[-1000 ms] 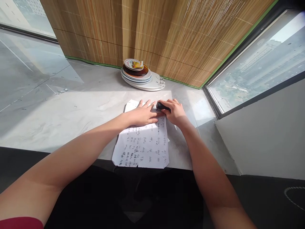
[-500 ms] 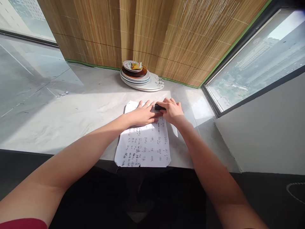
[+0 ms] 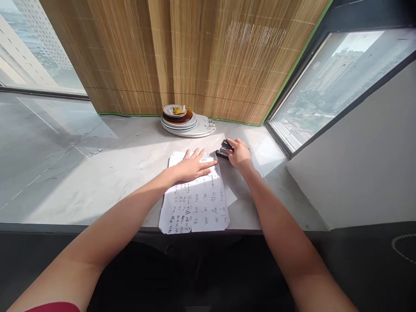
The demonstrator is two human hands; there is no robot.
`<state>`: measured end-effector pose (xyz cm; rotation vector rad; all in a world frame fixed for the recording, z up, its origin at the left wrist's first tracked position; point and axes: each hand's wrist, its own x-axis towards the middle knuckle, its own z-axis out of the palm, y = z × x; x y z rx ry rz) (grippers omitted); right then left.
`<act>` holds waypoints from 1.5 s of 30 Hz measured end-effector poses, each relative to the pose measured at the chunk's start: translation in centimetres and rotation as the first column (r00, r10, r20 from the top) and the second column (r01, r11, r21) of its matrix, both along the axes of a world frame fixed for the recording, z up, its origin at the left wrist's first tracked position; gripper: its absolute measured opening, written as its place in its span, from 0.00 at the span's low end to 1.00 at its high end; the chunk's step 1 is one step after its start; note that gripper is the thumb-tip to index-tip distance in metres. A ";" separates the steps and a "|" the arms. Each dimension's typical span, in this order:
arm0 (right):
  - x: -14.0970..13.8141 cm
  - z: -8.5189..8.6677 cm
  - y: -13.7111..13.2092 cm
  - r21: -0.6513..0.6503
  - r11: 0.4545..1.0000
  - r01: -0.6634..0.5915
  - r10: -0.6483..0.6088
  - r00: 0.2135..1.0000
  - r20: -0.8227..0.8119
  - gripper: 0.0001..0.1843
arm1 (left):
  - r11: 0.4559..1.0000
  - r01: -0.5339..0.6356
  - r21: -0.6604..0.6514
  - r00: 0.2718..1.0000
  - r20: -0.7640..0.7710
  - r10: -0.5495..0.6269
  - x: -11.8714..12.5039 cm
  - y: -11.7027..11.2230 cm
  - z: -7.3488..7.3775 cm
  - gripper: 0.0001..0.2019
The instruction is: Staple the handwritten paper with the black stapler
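You've got a green-edged slatted blind (image 3: pixel 195 56) straight ahead, behind the desk (image 3: pixel 130 162). Left window (image 3: pixel 32 52) on one side, dark-framed right window (image 3: pixel 325 86) on the other; buildings (image 3: pixel 338 67) visible through both. Plain white wall (image 3: pixel 351 169) on your right, below the glass. Desk top: gray-white, marbled. Sunlight crosses its middle, shade at far left. Below its front edge, too dark to tell.

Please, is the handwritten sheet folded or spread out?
Spread out: the handwritten sheet lies open beneath the left hand, its written face showing.
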<state>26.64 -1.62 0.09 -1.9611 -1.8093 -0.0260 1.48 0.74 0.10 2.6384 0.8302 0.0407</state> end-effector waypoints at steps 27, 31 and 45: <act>-2.4 1.2 -6.8 0.061 0.920 -0.388 0.393 0.902 -0.179 0.23 | 0.657 -0.732 0.183 0.582 0.669 0.462 -2.8 5.4 0.0 0.19; 1.1 0.4 -3.2 0.120 0.976 -0.184 0.216 0.906 -0.364 0.32 | 0.680 -0.711 0.178 0.586 0.685 0.434 -2.9 5.2 0.2 0.18; -8.9 -2.5 3.6 -0.271 0.939 -0.213 0.244 0.966 0.084 0.34 | 0.694 0.203 -0.690 -0.045 0.702 0.711 -8.8 7.9 2.3 0.30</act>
